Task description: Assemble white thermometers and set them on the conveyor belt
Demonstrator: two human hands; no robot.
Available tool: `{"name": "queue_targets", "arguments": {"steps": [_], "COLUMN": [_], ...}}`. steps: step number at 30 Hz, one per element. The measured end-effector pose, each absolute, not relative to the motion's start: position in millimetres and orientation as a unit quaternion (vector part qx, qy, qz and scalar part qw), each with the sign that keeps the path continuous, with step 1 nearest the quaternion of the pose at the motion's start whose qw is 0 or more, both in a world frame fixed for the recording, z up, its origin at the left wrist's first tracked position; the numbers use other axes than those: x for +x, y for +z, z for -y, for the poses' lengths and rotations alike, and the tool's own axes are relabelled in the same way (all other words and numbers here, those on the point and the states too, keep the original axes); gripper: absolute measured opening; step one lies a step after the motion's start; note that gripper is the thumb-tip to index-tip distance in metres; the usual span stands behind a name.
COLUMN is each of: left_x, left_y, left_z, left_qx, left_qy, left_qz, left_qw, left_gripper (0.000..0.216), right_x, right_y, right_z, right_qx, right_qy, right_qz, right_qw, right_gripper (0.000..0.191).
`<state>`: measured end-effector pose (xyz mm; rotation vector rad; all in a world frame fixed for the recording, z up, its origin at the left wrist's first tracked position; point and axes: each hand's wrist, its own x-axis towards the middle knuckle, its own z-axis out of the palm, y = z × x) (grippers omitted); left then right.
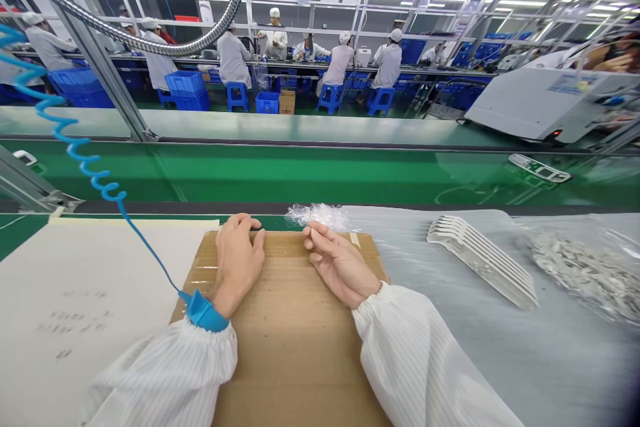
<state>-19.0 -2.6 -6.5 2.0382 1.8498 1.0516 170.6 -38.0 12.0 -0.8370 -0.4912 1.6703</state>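
Note:
My left hand (239,255) rests palm down on the far edge of a brown cardboard sheet (290,340), its fingers curled over that edge with nothing visible in them. A blue wrist strap (206,311) with a coiled blue cord (75,147) sits on that wrist. My right hand (336,260) lies on the cardboard beside it, fingers bent and pinched together at the tips; I cannot make out anything between them. A crumpled bit of clear plastic film (320,215) lies just beyond the right fingertips. Both arms wear white striped sleeves.
A stack of white slatted plastic parts (483,257) lies to the right, and a clear bag of small pieces (585,270) at the far right. A white paper sheet (75,307) lies left. A green conveyor belt (300,177) carries a grey part (540,168). Other workers sit at benches behind.

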Motion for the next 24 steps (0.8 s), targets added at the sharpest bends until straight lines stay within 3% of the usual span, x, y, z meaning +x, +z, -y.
{"name": "queue_targets", "arguments": {"steps": [8,24], "left_x": [-18.6,-19.5], "left_y": [-4.6,-4.9], "left_z": [3.1,3.4], "left_qx": [0.687,0.689], "left_qy": [0.353,0.358], "left_qz": [-0.627,-0.622], "left_qw": [0.100,0.099], "left_gripper": [0.016,0.016], "right_x": [170.5,170.1], "right_y": [11.3,12.7], "right_z": [37.5,38.0], "right_qx": [-0.371,-0.375], "right_qy": [0.714,0.713], "right_qz": [0.193,0.199], "right_qw": [0.562,0.559], "right_gripper": [0.051,0.043]}}
